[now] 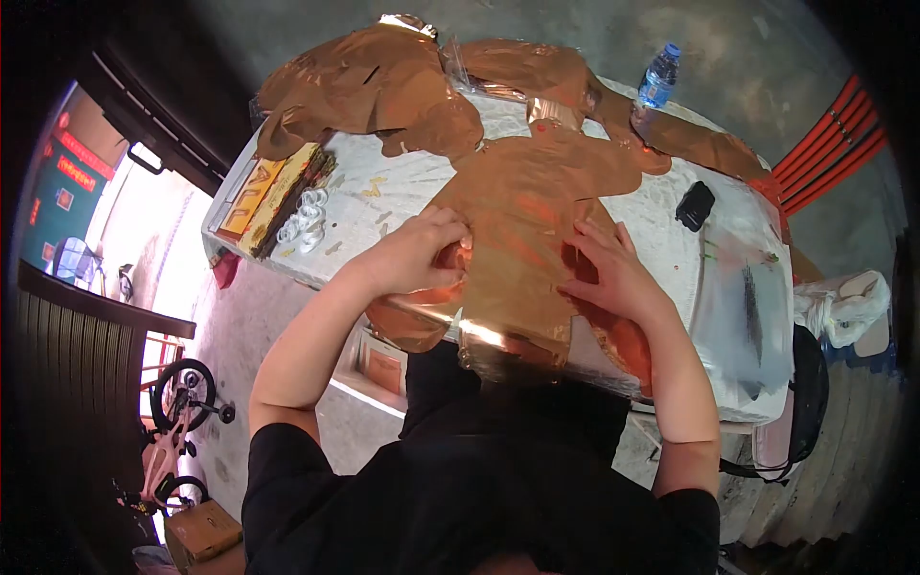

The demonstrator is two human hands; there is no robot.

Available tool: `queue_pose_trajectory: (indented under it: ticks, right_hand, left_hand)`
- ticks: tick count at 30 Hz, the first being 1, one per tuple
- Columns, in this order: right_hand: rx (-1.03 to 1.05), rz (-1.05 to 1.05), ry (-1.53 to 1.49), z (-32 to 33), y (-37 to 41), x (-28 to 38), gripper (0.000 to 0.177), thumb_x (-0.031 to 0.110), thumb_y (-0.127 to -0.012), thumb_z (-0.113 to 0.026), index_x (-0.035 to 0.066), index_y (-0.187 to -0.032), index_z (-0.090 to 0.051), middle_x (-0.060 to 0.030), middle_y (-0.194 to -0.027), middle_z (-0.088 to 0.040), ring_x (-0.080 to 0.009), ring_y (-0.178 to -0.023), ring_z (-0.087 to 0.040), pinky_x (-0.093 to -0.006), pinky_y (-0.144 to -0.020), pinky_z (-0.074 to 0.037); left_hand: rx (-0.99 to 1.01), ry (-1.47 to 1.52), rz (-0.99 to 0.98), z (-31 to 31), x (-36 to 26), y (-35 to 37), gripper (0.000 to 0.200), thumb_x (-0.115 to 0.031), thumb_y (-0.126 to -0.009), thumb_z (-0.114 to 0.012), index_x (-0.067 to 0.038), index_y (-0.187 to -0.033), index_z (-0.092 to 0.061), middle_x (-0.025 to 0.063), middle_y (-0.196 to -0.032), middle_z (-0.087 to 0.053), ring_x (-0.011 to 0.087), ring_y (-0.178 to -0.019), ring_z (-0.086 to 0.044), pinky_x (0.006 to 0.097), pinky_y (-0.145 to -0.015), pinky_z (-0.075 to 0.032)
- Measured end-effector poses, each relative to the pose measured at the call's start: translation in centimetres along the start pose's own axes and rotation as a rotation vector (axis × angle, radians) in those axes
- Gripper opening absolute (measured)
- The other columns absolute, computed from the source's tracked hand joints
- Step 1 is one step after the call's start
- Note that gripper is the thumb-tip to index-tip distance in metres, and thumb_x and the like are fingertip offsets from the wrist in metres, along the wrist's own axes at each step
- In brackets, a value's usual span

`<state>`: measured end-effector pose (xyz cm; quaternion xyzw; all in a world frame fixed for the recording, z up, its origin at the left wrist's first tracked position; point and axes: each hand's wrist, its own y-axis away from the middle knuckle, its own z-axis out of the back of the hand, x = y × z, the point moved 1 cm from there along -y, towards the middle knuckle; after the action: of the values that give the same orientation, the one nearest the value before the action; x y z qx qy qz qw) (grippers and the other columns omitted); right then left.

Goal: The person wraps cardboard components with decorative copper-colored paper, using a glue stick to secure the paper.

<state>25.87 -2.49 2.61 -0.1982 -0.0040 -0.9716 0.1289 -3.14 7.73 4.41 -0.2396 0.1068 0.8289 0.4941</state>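
Note:
A large cut sheet of shiny copper-brown foil (522,230) lies in the middle of the white-covered table, its lower end hanging at the near edge. At the sheet's left edge, my left hand (422,251) has its fingers curled and pressed together on the foil. On the right side, my right hand (613,268) rests with thumb and fingers apart, and the foil folds up beneath it. More brown foil (374,91) is heaped at the back left, and another long piece (690,139) stretches to the back right.
Around the table (364,192) edge are a yellow box (259,201), white rings (305,218), a water bottle (659,77), a black object (695,206) and a clear plastic sheet (733,307). Red chair slats (829,144) stand at right; a bicycle (172,431) is at lower left.

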Motion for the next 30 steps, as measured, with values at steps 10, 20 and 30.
queue_pose_trajectory:
  ticks: [10,20,30]
  right_hand:
    - [0.029,-0.031,0.02,0.4,0.0,0.3,0.067,0.039,-0.078,-0.069,0.006,-0.132,-0.048,-0.0172,-0.142,-0.039,-0.0276,-0.136,-0.031,-0.0481,-0.116,-0.009]
    - [0.044,-0.05,0.055,0.3,-0.2,0.4,0.065,0.042,-0.078,-0.069,0.005,-0.128,-0.049,-0.0169,-0.14,-0.041,-0.0293,-0.132,-0.037,-0.0496,-0.115,-0.012]
    - [-0.002,0.004,0.034,-0.3,-0.3,-0.2,0.066,0.041,-0.077,-0.07,0.003,-0.126,-0.05,-0.0161,-0.137,-0.044,-0.0295,-0.133,-0.036,-0.053,-0.114,-0.014]
  left_hand:
    - [0.016,-0.001,-0.002,0.3,-0.4,-0.1,0.035,-0.013,-0.071,-0.071,-0.003,-0.1,-0.056,0.0131,-0.115,-0.053,0.0322,-0.112,-0.048,0.0375,-0.096,-0.041]
    - [0.038,-0.004,0.034,0.6,-0.6,-0.2,0.034,-0.013,-0.071,-0.072,-0.004,-0.1,-0.056,0.0126,-0.116,-0.053,0.0311,-0.114,-0.047,0.037,-0.097,-0.039]
    - [0.099,0.039,0.063,1.3,-0.6,-0.7,0.034,-0.013,-0.072,-0.072,-0.004,-0.102,-0.058,0.0129,-0.116,-0.054,0.0303,-0.112,-0.048,0.0369,-0.096,-0.04]
